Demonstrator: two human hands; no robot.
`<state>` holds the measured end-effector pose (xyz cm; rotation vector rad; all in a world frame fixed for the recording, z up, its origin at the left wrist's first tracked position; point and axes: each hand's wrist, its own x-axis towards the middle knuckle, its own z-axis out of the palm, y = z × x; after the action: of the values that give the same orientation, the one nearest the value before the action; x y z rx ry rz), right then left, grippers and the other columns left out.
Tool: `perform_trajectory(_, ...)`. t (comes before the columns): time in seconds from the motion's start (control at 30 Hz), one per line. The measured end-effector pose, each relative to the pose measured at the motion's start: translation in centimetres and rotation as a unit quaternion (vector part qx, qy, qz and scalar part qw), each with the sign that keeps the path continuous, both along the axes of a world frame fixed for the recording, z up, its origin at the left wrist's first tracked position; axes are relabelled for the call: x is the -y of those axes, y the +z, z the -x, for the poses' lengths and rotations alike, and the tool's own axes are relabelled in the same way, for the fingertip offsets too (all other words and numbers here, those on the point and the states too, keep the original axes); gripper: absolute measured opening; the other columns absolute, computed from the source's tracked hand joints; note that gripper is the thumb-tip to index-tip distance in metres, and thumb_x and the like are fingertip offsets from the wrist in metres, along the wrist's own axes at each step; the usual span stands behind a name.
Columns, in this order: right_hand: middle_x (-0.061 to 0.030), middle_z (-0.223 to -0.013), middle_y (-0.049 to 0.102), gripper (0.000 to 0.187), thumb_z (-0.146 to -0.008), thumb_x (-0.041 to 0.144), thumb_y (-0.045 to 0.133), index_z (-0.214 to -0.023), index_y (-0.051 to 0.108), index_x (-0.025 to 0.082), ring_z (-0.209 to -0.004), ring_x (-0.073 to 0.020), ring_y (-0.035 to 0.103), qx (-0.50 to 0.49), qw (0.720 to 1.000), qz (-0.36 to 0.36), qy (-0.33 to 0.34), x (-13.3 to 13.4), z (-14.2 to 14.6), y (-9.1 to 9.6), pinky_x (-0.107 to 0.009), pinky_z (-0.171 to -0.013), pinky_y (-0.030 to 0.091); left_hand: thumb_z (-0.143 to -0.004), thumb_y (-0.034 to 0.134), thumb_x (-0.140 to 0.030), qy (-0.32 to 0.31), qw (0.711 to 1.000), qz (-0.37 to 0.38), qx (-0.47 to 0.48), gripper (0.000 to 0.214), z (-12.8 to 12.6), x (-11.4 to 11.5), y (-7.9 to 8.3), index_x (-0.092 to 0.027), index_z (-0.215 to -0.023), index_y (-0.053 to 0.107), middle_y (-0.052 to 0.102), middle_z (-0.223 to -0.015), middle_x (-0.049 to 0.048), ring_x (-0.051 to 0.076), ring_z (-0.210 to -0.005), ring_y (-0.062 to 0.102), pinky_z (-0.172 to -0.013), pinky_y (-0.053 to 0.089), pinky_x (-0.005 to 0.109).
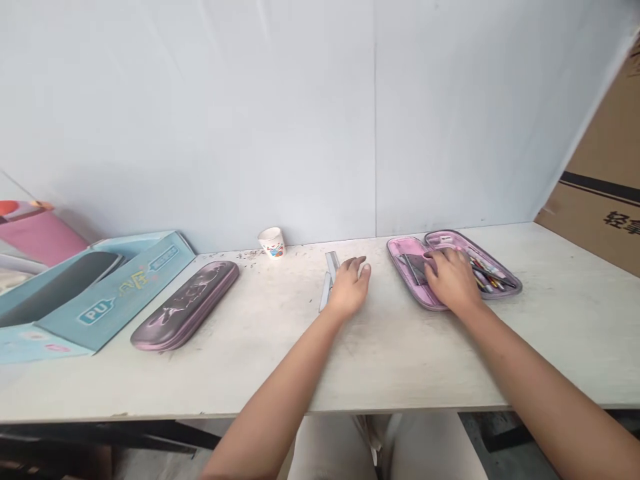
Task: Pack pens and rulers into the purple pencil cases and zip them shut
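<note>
The person's left hand (350,290) rests on the desk (560,347), and its fingers (356,268) curve loosely just beside a pale ruler (330,275), which the hand partly covers; I cannot tell if they hold it. To the right of these fingers, the right hand (453,281) lies spread over an open pink pencil case (395,267), with its fingers (447,257) resting near a dark flat item (414,268). I cannot tell if they grip something. Coloured pens (493,279) lie just past these fingers, inside the case. Farther left of the fingers are a closed pencil case (184,305) and a blue box (100,300), and a paper cup (271,243) stands near the wall. If the right hand pushes the case too hard, the pens could slide out.
</note>
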<state>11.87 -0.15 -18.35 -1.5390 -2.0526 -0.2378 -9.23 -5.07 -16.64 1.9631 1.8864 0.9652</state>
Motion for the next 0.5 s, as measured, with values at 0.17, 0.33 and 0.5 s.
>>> perform_trajectory(0.17, -0.0121, -0.105, 0.057, 0.034, -0.087, 0.029, 0.034, -0.106, 0.058, 0.014, -0.100, -0.0239, 0.048, 0.040, 0.993, 0.014, 0.109, 1.6, 6.7, 2.2, -0.034, -0.089, 0.034, -0.091, 0.025, -0.040, 0.083, 0.982, -0.008, 0.169, 0.047, 2.3, -0.1, -0.6, -0.014, -0.122, 0.049, 0.051, -0.128, 0.0115, 0.020, -0.123, 0.042, -0.104, 0.031, 0.036)
perform_trajectory(0.33, -0.0124, -0.109, 0.057, 0.037, -0.084, 0.032, 0.040, -0.112, 0.054, 0.012, -0.102, -0.0229, 0.049, 0.128, 0.966, 0.134, 0.181, 2.6, 13.9, 2.4, -0.030, -0.084, 0.039, -0.092, 0.019, -0.040, 0.119, 0.976, 0.005, 0.180, 0.047, 2.5, 0.0, -1.2, -0.018, -0.121, 0.048, 0.056, -0.122, 0.0110, 0.023, -0.119, 0.047, -0.102, 0.034, 0.041)
perform_trajectory(0.5, -0.0141, -0.104, 0.060, 0.038, -0.079, 0.026, 0.044, -0.115, 0.052, 0.014, -0.096, -0.0245, 0.055, 0.186, 0.951, 0.176, 0.175, 3.0, 16.9, 2.5, -0.030, -0.073, 0.044, -0.092, 0.012, -0.043, 0.158, 0.962, 0.053, 0.217, 0.053, 3.1, -0.3, -2.2, -0.017, -0.135, 0.028, 0.048, -0.131, 0.0132, 0.022, -0.120, 0.047, -0.098, 0.038, 0.037)
